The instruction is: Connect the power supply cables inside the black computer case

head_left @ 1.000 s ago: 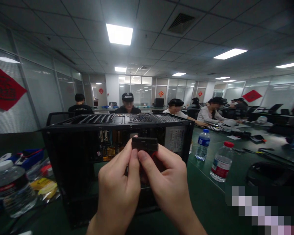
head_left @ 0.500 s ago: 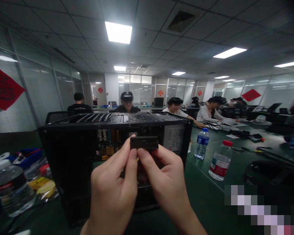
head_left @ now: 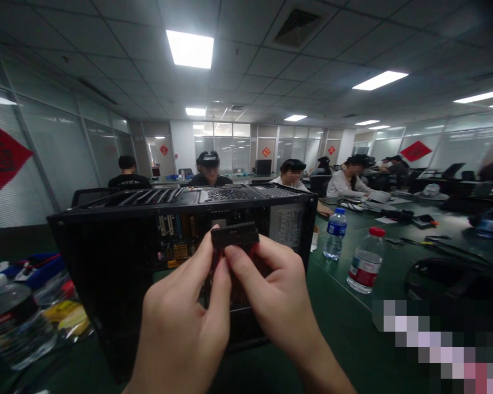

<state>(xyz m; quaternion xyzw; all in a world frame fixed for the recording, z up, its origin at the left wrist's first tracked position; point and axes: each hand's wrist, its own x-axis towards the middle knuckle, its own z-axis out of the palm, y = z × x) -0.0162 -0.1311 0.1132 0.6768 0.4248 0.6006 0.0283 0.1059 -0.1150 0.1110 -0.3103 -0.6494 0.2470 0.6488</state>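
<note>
Item 1: black connector (head_left: pixel 235 234), raised before the open computer case (head_left: pixel 119 251). Left hand (head_left: pixel 184 312) and right hand (head_left: pixel 276 293) pinch it from either end, thumbs adjacent. Step in hand, I judge: steadying it for a look (fine detail unreadable from here). The next move seems to call for an even, 2-handed grip. Right: blue-capped bottle (head_left: pixel 336 232), red-capped bottle (head_left: pixel 366 260), green table (head_left: pixel 340 328).

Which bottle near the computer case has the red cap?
The red-capped bottle stands right of the blue-capped bottle, nearer the camera; the bottle left of the case has a white cap.
</note>
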